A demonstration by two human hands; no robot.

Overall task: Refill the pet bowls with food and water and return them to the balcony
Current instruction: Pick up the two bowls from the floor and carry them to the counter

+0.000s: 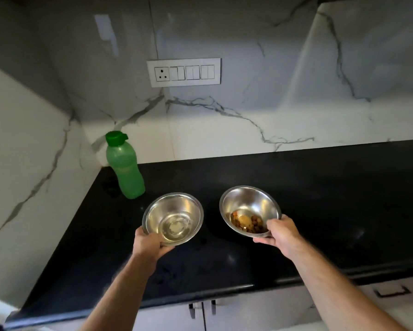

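Water bowl [172,218]: over the tabletop [320,199], its near rim in the left hand's [150,243] fingers [167,249]. Food bowl [249,210]: right of it, near rim in the right hand's [280,234] fingers [264,240]; kibble [248,224] inside. Bottle [124,166]: upright on the tabletop, beyond and left of the left fingers, in the wall corner. Switch panel [184,72]: on the wall behind, above both bowls.

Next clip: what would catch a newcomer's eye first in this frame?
Two steel bowls held over the black counter: the left hand grips the water bowl, the right hand grips the food bowl, which holds some kibble. A green bottle, cap closed, stands upright in the back left corner.
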